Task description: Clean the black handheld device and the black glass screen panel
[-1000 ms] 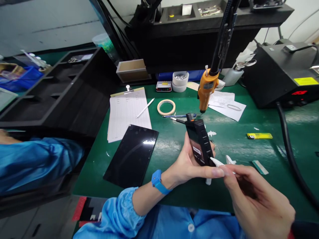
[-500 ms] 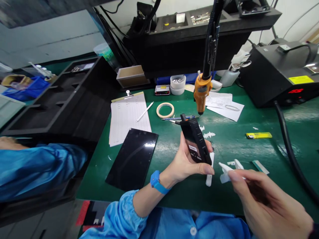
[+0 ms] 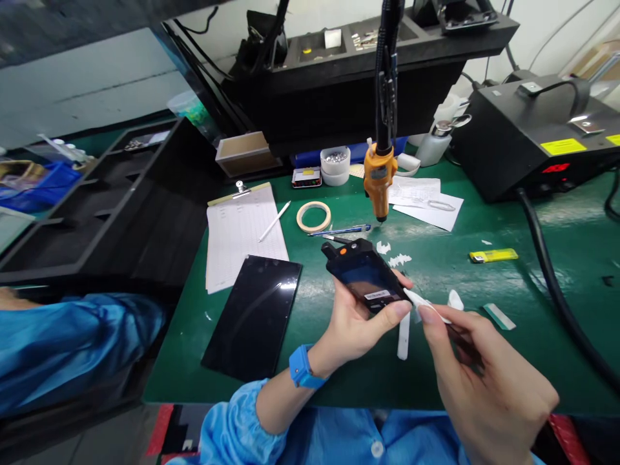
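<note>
My left hand (image 3: pixel 356 330) is closed around a black handheld radio (image 3: pixel 364 276) with a screen, a stubby antenna and an orange button. Its screen side is turned up towards me, with a small white label near the bottom. Between the thumb and fingers of my right hand (image 3: pixel 489 371) is a slim white pointed tool (image 3: pixel 426 306). The tool's tip meets, or nearly meets, the radio's lower right corner. Below the radio lies a white strip (image 3: pixel 403 339), and a small white piece (image 3: pixel 455 299) rests beyond my right fingers.
An orange electric screwdriver (image 3: pixel 380 181) hangs over the bench. Around it are a tape roll (image 3: pixel 327 218), pens, a clipboard (image 3: pixel 242 226), a black panel (image 3: pixel 254 313) and a yellow lighter (image 3: pixel 494 256). A black box unit (image 3: pixel 513 142) trails its cable on the right. A co-worker's blue sleeve (image 3: pixel 87 345) shows at left.
The radio has tilted flatter, so its screen now faces me, and its antenna end has swung left. My right hand has moved left, bringing the white tool to the radio's corner.
</note>
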Demonstrator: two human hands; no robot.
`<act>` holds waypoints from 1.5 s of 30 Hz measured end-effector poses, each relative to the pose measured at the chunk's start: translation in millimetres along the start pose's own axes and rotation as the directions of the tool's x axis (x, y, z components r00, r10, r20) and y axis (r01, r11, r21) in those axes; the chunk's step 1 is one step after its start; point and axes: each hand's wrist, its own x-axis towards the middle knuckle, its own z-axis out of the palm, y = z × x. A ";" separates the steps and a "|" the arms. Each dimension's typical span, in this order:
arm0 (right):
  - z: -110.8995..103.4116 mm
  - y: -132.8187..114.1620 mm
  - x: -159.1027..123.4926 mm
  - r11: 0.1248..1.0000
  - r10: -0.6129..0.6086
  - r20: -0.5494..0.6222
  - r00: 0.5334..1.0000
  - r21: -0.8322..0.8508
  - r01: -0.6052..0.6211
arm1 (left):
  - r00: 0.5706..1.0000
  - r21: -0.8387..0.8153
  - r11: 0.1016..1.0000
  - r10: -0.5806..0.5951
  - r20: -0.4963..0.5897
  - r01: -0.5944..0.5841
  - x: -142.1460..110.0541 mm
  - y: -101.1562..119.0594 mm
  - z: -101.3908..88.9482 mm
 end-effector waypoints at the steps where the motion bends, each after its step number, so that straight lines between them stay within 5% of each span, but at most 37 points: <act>1: 0.2 -0.3 0.3 1.000 -0.003 -0.003 1.000 -0.013 0.003 | 1.000 0.017 1.000 -0.001 0.001 0.000 -0.3 -0.7 0.4; 9: -0.4 1.3 -0.5 0.999 -0.030 -0.006 1.000 -0.045 0.030 | 0.999 -0.080 0.996 0.045 -0.020 -0.046 -3.3 -4.8 5.0; 16: -1.8 2.3 -5.5 1.000 -0.004 -0.010 1.000 -0.016 0.004 | 0.996 -0.206 0.975 -0.092 -0.008 0.089 0.7 -0.5 2.6; 22: 4.1 7.6 -3.3 0.997 -0.079 -0.040 0.996 -0.028 0.077 | 0.946 -0.431 0.848 -0.319 0.051 0.310 3.2 2.5 4.6; 37: 3.0 16.8 -2.5 0.985 -0.166 -0.017 0.986 -0.037 0.166 | 0.890 -0.554 0.700 -0.402 0.216 0.451 10.8 6.4 6.5; 42: 2.2 19.6 -12.5 0.996 0.032 -0.087 0.996 0.080 -0.025 | 0.868 -0.534 0.685 -0.410 0.279 0.495 9.1 5.1 3.8; 45: 2.7 14.6 -10.9 0.923 0.220 0.018 0.975 0.320 -0.214 | 0.863 -0.488 0.712 -0.428 0.269 0.505 5.7 1.3 1.8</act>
